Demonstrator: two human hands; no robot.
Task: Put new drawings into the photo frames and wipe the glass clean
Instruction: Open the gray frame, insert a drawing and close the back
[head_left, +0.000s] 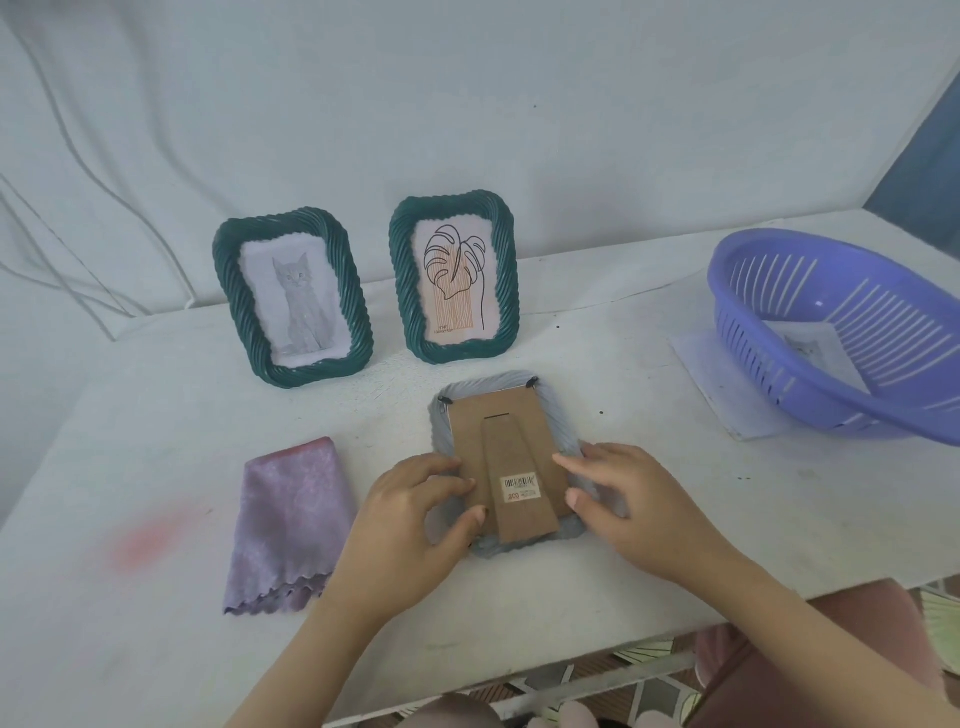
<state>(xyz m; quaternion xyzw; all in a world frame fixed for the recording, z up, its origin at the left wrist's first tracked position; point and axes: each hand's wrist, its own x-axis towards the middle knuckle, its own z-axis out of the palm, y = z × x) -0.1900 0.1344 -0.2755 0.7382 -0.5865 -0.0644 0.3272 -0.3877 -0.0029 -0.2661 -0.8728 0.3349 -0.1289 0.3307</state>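
A grey frame (506, 462) lies face down on the white surface (156, 395), its brown cardboard back (501, 441) and fold-out stand (517, 483) facing up, with a barcode sticker (521, 489) near the stand's lower end. Two small black clips sit at the frame's far corners.

The left hand (415, 525) rests on the frame's near left corner, its fingers (457, 488) curled loosely and pressing on the edge of the cardboard back. The right hand (628, 499) lies on the frame's right side, fingers half bent, thumb tip touching the back by the stand. Neither hand is closed around anything.

Beyond the grey frame, two green frames stand upright: the cat frame (293, 296) to the far left, the leaf frame (454, 278) straight behind. A folded purple cloth (291, 525) lies just left of the grey frame. Well to its right, a purple basket (841, 332) sits tilted over a sheet of paper (717, 384).
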